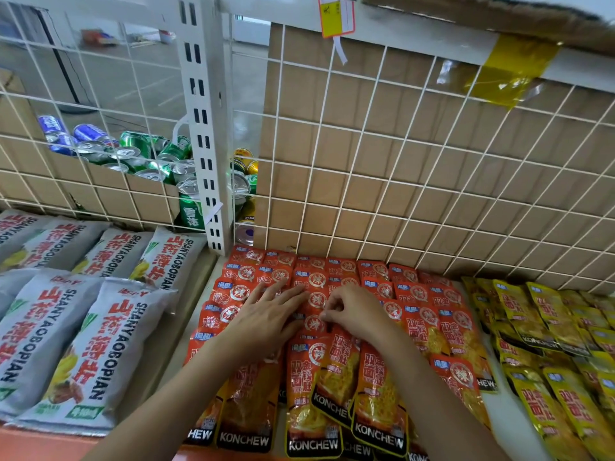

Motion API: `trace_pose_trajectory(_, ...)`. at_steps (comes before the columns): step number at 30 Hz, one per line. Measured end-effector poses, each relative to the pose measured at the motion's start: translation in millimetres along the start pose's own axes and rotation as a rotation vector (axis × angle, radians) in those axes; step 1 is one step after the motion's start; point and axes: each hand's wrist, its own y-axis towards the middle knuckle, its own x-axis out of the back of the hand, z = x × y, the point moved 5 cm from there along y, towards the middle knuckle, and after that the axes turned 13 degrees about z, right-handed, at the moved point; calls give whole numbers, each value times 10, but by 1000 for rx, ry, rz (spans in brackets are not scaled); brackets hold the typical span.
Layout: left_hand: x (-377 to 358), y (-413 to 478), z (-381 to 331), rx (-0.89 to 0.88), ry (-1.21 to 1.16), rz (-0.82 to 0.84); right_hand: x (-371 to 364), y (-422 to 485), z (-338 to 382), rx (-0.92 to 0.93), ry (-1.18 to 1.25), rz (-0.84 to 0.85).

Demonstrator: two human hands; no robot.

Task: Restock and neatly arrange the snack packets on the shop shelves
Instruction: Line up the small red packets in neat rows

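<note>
On the shelf, the left hand (266, 314) lies flat and spread on the red packets (412, 294). The right hand (352, 314) pinches the tilted packet (334, 371) by its top. It should turn it straight, in line with its row.

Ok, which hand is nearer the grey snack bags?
Left. The left hand lies flat on the red packets, right of the grey bags; the right hand pinches one farther right.

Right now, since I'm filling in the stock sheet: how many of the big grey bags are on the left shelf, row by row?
Back-row grey bags: 4, the leftmost cut off by the frame
Front-row grey bags: 3, the leftmost barely in view
Total: 7
</note>
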Motion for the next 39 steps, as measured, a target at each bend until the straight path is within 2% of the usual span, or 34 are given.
trace_pose_trajectory(4,31,9,3,-22,-24,12,-1,-1,3,-1,-9,11)
trace_pose_trajectory(11,493,155,53,-49,-181,-186,22,-23,1,25,5,-6)
trace_pose_trajectory(14,522,178,26,-107,-201,-43,20,-16,-17,25,26,-4)
trace_pose_trajectory(17,461,193,32,-79,-134,128,21,-19,-38,33,48,-6)
trace_pose_trajectory(20,432,209,47,-37,-93,166,25,-32,-41,40,38,-18)
trace_pose_trajectory(25,383,223,37,7,-144,133,51,-115,-67,54,80,-126)
trace_pose_trajectory(30,355,211,38,-2,-142,115,66,-299,-160,33,70,-165)
trace_pose_trajectory(36,438,-17,-80,-98,-144,-118,30,-596,-209,-30,-6,-148)
trace_pose_trajectory(39,326,-146,-160,-82,-176,-53,-78,-741,-155,-70,-67,-118)
